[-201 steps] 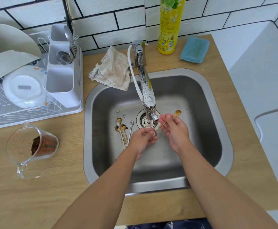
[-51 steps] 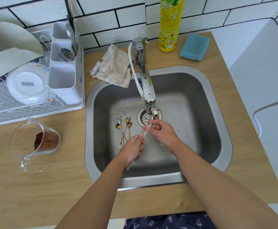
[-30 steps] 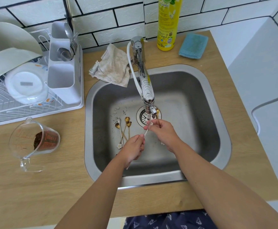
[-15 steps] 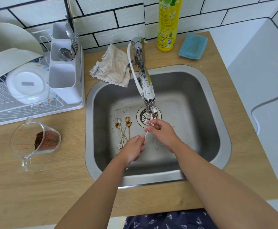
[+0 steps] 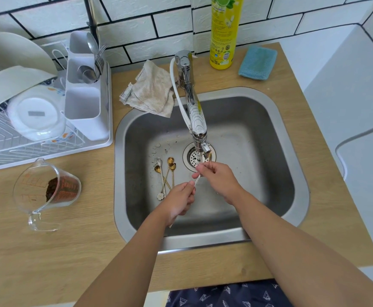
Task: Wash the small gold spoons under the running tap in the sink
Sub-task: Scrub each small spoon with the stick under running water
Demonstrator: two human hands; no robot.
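A thin spoon [image 5: 197, 181] is held at both ends under the tap spout [image 5: 201, 145] over the steel sink [image 5: 289, 138]. My left hand [image 5: 180, 201] pinches its handle end. My right hand [image 5: 217, 177] closes over its bowl end right below the spout, hiding the bowl. Water runs onto my right fingers. Several small gold spoons [image 5: 166, 173] lie together on the sink floor left of the drain [image 5: 193, 157].
A beige cloth [image 5: 151, 91], yellow soap bottle [image 5: 224, 32] and blue sponge [image 5: 257, 63] sit behind the sink. A white dish rack [image 5: 48, 107] with a cutlery holder stands at left. A glass measuring jug [image 5: 46, 191] lies on the wooden counter.
A gold spoon held under the tap 6.7 s ago has been swapped for this thin spoon. Over the last second both hands have stayed almost still under the spout.
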